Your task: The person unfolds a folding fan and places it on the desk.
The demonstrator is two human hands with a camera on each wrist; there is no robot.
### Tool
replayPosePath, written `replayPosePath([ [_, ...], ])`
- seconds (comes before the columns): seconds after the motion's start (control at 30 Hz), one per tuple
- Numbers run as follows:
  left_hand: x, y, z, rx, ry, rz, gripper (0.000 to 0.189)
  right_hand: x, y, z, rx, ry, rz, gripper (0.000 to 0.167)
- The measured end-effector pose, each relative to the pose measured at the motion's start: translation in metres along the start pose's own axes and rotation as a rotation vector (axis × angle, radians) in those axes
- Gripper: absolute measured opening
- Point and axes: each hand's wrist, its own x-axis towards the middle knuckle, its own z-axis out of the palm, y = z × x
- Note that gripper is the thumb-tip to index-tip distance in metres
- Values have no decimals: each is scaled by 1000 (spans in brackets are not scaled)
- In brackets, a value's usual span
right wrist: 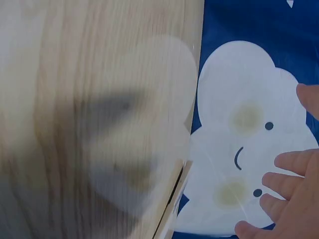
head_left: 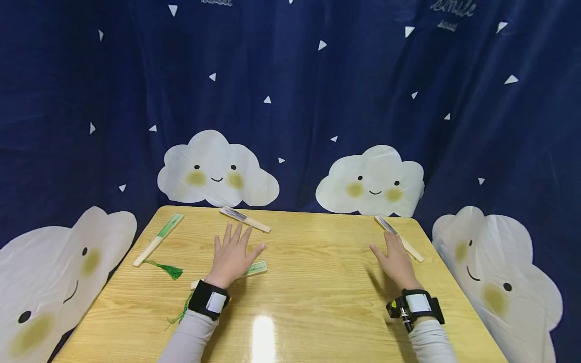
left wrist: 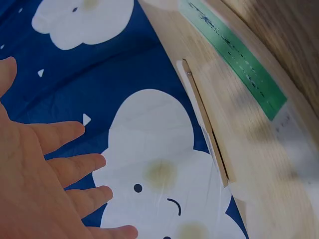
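Near the bottom edge, two hands flat over the yellow counter (head_left: 317, 302). Left hand (head_left: 233, 257) open, fingers spread, lying on a green folded fan (head_left: 254, 269). Right hand (head_left: 397, 259) open at 3 o'clock, fingers touching a pale folded fan (head_left: 408, 246). Two more fans at 11 o'clock.
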Motion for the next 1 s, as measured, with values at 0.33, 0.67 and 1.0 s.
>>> replayPosePath([
  [0.33,-28,9,3,13,27,55,73,18,40,-10,-3,-50,110,87],
  [0.67,-51,20,13,22,9,119,70,26,91,-2,-99,-142,231,76],
  [1.0,-63,24,14,-2,-25,106,70,21,121,23,-20,-195,399,86],
])
